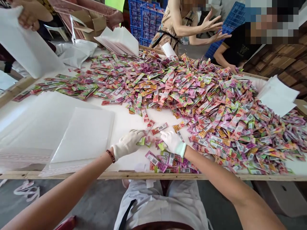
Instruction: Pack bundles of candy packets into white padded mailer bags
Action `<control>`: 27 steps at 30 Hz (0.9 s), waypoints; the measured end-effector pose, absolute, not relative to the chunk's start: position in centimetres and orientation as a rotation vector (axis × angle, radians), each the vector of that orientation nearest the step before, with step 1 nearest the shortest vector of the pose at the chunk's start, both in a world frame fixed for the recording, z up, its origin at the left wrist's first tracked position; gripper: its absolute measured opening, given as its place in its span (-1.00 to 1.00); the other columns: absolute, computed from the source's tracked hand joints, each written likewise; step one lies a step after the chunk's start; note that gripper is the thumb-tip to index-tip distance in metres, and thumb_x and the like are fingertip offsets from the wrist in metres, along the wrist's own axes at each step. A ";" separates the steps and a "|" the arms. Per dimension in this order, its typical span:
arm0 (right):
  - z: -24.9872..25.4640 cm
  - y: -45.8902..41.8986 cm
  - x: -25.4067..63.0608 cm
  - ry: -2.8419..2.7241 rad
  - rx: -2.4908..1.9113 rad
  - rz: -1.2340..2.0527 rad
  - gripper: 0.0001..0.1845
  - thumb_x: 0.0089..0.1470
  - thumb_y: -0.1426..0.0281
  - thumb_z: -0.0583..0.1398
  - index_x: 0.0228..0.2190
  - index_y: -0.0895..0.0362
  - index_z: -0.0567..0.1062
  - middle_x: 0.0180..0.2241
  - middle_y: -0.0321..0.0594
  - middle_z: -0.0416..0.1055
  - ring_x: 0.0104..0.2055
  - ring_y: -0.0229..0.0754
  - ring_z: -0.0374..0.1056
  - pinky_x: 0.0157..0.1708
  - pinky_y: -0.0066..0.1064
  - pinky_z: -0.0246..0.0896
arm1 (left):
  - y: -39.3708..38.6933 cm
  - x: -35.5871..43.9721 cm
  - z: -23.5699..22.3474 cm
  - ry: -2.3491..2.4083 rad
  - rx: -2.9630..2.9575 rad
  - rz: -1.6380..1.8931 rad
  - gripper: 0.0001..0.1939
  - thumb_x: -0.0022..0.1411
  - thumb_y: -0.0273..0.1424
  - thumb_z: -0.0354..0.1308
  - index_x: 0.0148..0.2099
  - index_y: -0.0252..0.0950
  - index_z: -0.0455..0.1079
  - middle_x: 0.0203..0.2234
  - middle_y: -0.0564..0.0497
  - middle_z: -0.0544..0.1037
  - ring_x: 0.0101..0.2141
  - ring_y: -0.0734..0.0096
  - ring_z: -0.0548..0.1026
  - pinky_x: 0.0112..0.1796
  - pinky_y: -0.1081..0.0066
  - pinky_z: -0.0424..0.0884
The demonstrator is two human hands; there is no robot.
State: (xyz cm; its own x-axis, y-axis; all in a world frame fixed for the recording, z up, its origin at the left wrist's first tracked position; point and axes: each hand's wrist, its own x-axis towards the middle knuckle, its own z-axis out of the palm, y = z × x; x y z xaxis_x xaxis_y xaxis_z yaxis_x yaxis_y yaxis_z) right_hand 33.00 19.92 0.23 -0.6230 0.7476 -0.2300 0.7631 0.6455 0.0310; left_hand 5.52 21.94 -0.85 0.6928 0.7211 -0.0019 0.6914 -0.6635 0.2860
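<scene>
My left hand (128, 143), in a white glove with a bead bracelet at the wrist, has its fingers pressed together on a small green stick packet (141, 141). Across a narrow gap, my right hand (172, 142), also gloved, curls its fingers over a green and pink stick packet (162, 146). Between and just beyond the hands lie a few loose packets, among them a red one with a barcode (159, 128). Nearer the table's front edge is a small heap of purple and pink packets (156, 161). The fingertips are partly hidden.
A large pile of mixed stick packets (182, 86) covers the table's middle and right. Clear plastic bags (83, 134) lie at left, white bags (278, 95) at right. Opposite are a gesturing person (177, 19) and another in black (240, 48). Blue crates (151, 20) stand behind.
</scene>
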 end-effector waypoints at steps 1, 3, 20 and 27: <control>0.4 20.2 33.0 2.663 1.264 -0.083 -0.61 0.09 0.45 0.21 -0.02 0.25 0.44 0.26 0.13 0.24 0.20 0.10 0.26 0.14 -0.10 0.16 | 22.3 5.5 -0.7 1.195 2.616 0.198 -0.62 0.19 -0.40 0.15 0.07 -0.30 0.40 0.01 -0.18 0.54 0.02 0.12 0.49 0.09 0.20 0.36; 0.8 21.7 32.5 2.669 1.334 -0.032 -0.61 0.14 0.53 0.14 0.02 0.23 0.43 0.28 0.09 0.23 0.26 0.07 0.19 0.19 -0.12 0.10 | 24.1 5.9 0.0 1.344 2.607 0.232 -0.65 0.24 -0.38 0.09 0.07 -0.31 0.40 -0.05 -0.20 0.54 -0.01 0.08 0.49 0.05 0.17 0.36; 0.4 22.7 32.2 2.502 1.687 -0.106 -0.57 0.06 0.40 0.19 0.00 0.20 0.35 -0.05 0.06 0.41 -0.02 0.12 0.35 -0.02 -0.15 0.22 | 33.6 10.3 2.7 1.217 2.870 -0.065 -0.64 0.09 -0.50 0.12 -0.04 -0.29 0.51 0.00 -0.15 0.54 -0.01 0.04 0.46 0.04 0.08 0.23; 2.1 21.6 36.3 2.386 2.250 -0.422 -0.75 0.06 0.42 0.13 -0.16 0.06 0.36 -0.20 -0.17 0.49 -0.18 -0.08 0.42 -0.20 -0.36 0.24 | 33.0 11.0 4.5 1.400 2.674 -0.005 -0.70 0.21 -0.33 0.10 -0.04 -0.30 0.48 -0.22 -0.15 0.62 -0.16 0.10 0.55 -0.07 0.20 0.33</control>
State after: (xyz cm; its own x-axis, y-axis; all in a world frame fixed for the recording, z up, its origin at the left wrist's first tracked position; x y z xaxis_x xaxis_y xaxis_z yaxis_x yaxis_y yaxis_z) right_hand 36.33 21.59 2.08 -0.0666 0.9963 -0.0538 0.9544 0.0479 -0.2946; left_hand 11.00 32.98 4.55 0.5713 0.8185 -0.0598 0.8189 -0.5638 0.1073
